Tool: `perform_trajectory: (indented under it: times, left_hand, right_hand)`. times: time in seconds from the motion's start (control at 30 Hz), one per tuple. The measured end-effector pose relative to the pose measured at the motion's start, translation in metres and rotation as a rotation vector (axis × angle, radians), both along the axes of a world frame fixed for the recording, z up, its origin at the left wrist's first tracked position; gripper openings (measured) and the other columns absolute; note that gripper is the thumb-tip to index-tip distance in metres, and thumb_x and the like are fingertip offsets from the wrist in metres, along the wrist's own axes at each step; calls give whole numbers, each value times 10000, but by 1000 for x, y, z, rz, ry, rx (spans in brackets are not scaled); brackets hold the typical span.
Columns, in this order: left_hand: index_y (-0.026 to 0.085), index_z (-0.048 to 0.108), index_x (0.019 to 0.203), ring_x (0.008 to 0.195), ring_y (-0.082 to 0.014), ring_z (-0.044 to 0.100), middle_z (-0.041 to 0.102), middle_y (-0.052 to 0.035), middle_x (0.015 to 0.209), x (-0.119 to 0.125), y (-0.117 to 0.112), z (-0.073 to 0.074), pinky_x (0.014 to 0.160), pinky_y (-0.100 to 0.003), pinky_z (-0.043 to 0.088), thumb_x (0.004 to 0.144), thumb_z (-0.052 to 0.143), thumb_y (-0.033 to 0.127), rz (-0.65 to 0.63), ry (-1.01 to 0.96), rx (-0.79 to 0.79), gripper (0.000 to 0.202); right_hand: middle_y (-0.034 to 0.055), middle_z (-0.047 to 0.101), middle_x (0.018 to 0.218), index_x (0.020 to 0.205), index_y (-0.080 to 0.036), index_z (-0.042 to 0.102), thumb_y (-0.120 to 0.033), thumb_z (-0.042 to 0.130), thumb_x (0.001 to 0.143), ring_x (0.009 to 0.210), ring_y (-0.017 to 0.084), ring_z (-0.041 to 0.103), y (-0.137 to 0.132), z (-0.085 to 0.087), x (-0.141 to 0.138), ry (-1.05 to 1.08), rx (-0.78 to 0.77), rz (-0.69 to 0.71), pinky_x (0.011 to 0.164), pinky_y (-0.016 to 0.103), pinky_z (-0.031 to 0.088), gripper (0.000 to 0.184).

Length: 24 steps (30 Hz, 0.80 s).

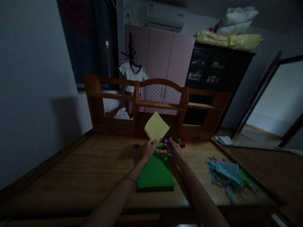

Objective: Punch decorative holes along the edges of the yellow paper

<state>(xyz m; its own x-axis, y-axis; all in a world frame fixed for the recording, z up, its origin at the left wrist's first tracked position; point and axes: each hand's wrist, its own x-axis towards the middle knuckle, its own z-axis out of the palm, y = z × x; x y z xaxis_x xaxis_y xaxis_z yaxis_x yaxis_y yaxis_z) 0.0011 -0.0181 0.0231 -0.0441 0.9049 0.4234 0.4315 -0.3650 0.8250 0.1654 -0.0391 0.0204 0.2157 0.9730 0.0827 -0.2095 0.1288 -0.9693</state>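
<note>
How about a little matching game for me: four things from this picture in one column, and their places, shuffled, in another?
Things
1. Yellow sheet
2. Flat green slab
3. Pile of cut strips
4. White shirt

Places
A. On the desk, toward its right end
B. Hanging in front of the pink wardrobe
C. In the grip of the left hand
D. On the desk, at the lower middle of the view

Right pairs: 1-C, 2-D, 3-A, 4-B
</note>
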Motion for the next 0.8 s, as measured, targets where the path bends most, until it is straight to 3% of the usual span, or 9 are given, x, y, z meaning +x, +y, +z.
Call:
perform_trajectory:
  times: [0.23, 0.4, 0.5, 0.67, 0.73, 0.8]
  left_hand:
    - [116, 607, 636, 556, -148, 531, 592, -41, 559, 0, 0, -2, 525, -229, 291, 802, 413, 520, -26, -41, 41, 478]
    - [115, 612, 648, 571, -151, 535, 596, -47, 570, -1, 3, -4, 533, -229, 297, 809, 405, 521, -12, -21, 57, 483]
    - [114, 609, 633, 560, -150, 529, 592, -49, 564, -1, 5, -5, 523, -229, 289, 809, 400, 527, 3, -1, 53, 495]
    - [116, 612, 641, 554, -148, 530, 596, -54, 576, -1, 4, -5, 518, -229, 292, 813, 389, 534, 12, -11, 57, 505]
    - [116, 609, 637, 555, -149, 532, 595, -56, 578, -1, 4, -5, 515, -230, 293, 811, 392, 540, 22, -10, 49, 507]
    - [115, 607, 638, 554, -151, 535, 591, -56, 574, -2, 4, -4, 512, -231, 295, 810, 390, 545, 31, -14, 29, 511]
  right_hand:
    - [31, 598, 583, 706, -177, 570, -624, 609, 656, 427, 102, 518, 4, -11, 9, 66, -15, -63, 378, 201, 401, 451]
    - [13, 567, 550, 663, -182, 519, -673, 529, 685, 373, 79, 450, 4, -3, 7, 66, 12, -33, 349, 199, 344, 492]
    - [-17, 508, 495, 650, -198, 486, -680, 476, 712, 378, 88, 428, -3, 5, 7, -117, 87, -82, 358, 200, 288, 487]
    - [-5, 559, 581, 800, -227, 568, -539, 684, 608, 549, 145, 523, -19, 9, 10, -748, 279, -186, 469, 212, 299, 384]
    - [5, 569, 617, 817, -226, 561, -535, 635, 668, 567, 148, 527, -19, 9, 11, -734, 285, -189, 478, 214, 306, 351]
    - [-1, 550, 612, 772, -218, 531, -554, 553, 733, 518, 128, 498, -14, 10, 13, -569, 254, -147, 449, 210, 296, 340]
